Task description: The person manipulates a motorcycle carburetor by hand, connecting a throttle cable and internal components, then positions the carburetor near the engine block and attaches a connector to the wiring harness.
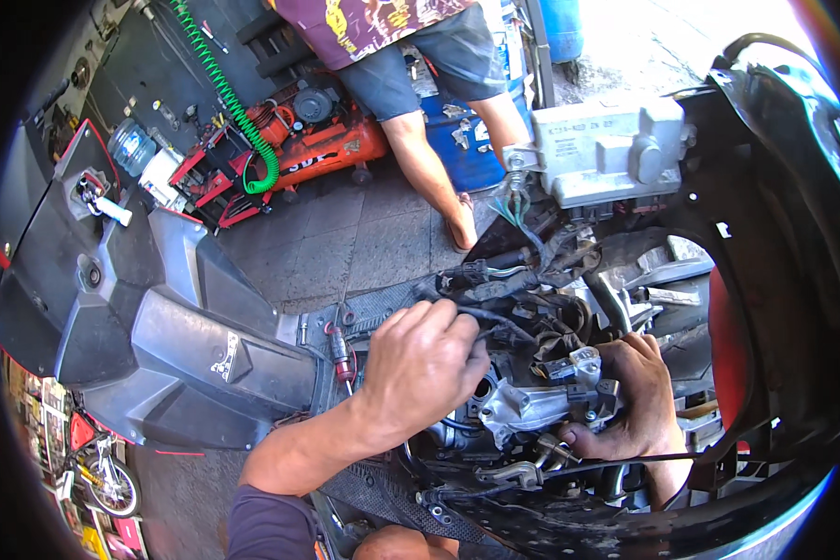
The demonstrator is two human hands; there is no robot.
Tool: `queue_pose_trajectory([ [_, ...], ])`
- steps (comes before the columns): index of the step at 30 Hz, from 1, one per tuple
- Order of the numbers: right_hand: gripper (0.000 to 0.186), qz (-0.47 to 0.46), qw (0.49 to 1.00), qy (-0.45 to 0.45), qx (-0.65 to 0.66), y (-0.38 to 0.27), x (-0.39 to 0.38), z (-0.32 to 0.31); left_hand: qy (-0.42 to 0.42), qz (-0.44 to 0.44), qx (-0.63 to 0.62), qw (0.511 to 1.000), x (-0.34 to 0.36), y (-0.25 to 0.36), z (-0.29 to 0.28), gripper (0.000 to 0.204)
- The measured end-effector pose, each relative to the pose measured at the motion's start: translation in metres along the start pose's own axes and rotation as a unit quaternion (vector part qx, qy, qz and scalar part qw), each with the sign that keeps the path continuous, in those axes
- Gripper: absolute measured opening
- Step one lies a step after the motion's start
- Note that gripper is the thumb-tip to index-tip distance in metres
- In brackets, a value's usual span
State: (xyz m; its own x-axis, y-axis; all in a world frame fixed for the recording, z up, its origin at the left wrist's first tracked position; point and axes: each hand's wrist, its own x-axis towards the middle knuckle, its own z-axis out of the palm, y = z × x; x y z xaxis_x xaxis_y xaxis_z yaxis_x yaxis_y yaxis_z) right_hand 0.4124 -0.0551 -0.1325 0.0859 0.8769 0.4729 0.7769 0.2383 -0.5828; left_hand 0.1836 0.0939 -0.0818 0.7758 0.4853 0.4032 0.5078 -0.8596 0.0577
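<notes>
A scooter's engine bay lies open below me, full of black wiring and metal parts. My left hand (425, 364) is curled closed just above the left side of the bay; its fingertips face away, so what they hold is hidden. My right hand (639, 401) wraps round the right end of a silver throttle body (529, 413), thumb low beside a cable bracket (523, 474) and fingers behind. Black connectors (588, 397) sit on this metal part. Dark wiring harness (541, 317) runs just beyond both hands. A red-handled screwdriver (343, 359) stands on the footboard, left of my left hand.
The scooter's grey front fairing (205, 345) spreads at left, its black rear frame (784, 233) at right. A silver control box (611, 149) hangs on wires at the far side. Beyond are a standing person (420, 121), a red compressor (331, 140) and a blue drum (462, 145).
</notes>
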Motion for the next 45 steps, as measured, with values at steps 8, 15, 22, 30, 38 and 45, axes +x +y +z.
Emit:
queue_pose_trajectory([
  [8, 0.071, 0.023, 0.999, -0.018, 0.025, -0.004, 0.002, -0.003, -0.18, -0.175, -0.32, 0.914, 0.0, 0.023, -0.044, 0.029],
  [15, 0.073, 0.034, 0.998, -0.034, 0.027, -0.003, 0.001, -0.003, -0.198, -0.06, -0.387, 0.899, 0.0, 0.017, -0.047, 0.055],
  [22, 0.073, 0.031, 0.999, -0.034, 0.028, -0.004, 0.002, -0.004, -0.268, 0.005, -0.233, 0.935, 0.011, 0.001, -0.056, 0.066],
  [30, 0.074, 0.029, 0.999, -0.029, 0.018, -0.002, 0.002, -0.003, -0.107, 0.209, -0.153, 0.96, 0.022, 0.006, -0.037, 0.054],
  [38, 0.084, 0.022, 0.999, -0.037, 0.021, -0.002, 0.002, -0.003, -0.003, 0.209, -0.312, 0.927, 0.019, -0.002, 0.001, 0.042],
  [45, 0.082, 0.034, 0.999, -0.036, 0.019, -0.003, 0.002, -0.004, -0.061, 0.252, -0.241, 0.935, 0.023, 0.009, -0.017, 0.041],
])
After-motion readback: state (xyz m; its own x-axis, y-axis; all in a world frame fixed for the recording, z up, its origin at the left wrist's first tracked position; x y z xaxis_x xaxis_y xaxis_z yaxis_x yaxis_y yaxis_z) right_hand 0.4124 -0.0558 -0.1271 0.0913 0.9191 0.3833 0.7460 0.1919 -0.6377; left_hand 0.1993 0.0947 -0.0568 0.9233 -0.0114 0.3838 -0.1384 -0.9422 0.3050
